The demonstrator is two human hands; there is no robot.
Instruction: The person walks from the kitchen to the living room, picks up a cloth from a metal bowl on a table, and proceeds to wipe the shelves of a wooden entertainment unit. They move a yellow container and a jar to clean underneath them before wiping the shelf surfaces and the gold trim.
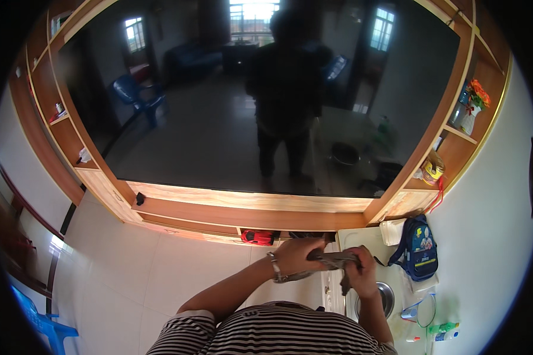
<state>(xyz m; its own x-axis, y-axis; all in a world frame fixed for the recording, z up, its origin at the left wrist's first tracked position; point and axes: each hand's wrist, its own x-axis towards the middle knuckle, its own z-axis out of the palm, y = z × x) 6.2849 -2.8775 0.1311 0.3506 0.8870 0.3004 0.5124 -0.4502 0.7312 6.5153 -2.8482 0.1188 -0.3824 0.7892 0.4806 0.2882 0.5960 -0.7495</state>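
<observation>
Both of my hands grip one twisted grey-brown cloth (335, 258) in front of my chest. My left hand (298, 256) is closed around its left part, the back of the hand turned up and a bracelet on the wrist. At the cloth's right part, my right hand (361, 270) holds on, with a loose end hanging below the fingers. Beneath my right forearm a round metal basin (387, 298) stands on the pale cabinet top (353, 239); the forearm hides much of it, so I cannot see what is inside.
A large dark television (195, 133) fills the wooden wall unit (257, 216) ahead. A red toy car (257, 237) sits on its low shelf. Right of me are a blue backpack (419, 248), a cup (409, 314) and green bottle (443, 327). A blue plastic chair (44, 321) stands lower left.
</observation>
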